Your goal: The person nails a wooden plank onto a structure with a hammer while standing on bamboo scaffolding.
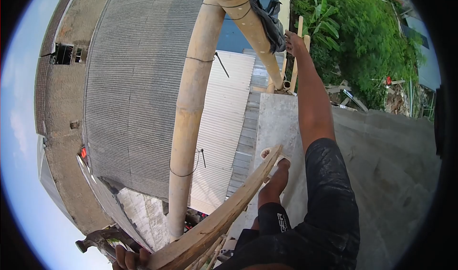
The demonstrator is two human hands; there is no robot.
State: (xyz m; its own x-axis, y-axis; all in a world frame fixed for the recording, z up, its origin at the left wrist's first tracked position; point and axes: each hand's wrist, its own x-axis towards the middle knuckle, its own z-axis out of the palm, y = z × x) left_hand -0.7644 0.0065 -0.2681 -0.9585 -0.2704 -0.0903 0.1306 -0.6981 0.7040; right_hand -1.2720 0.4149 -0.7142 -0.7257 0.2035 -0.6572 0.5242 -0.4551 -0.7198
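Observation:
My right hand [294, 43] reaches far forward on an outstretched arm, fingers spread, with fingertips right beside a black plastic bag [270, 24]. That bag hangs against a slanting bamboo pole [248, 20]. At the lower left, the curled fingers of my left hand [130, 258] grip the near end of a long wooden beam [210, 222]; the palm is out of sight. A claw hammer [93, 240] juts out just past these fingers, its handle mostly hidden. The beam rises diagonally, and its far tip overlaps my foot [281, 161] in this view.
A thick upright bamboo pole [188, 108], bound with wire, stands ahead. My foot rests on a narrow concrete ledge [279, 115] beside a grey slab [386, 174]. Lower down lie corrugated roofs [138, 79]. Green shrubs [367, 36] and scrap wood [338, 91] are at the right.

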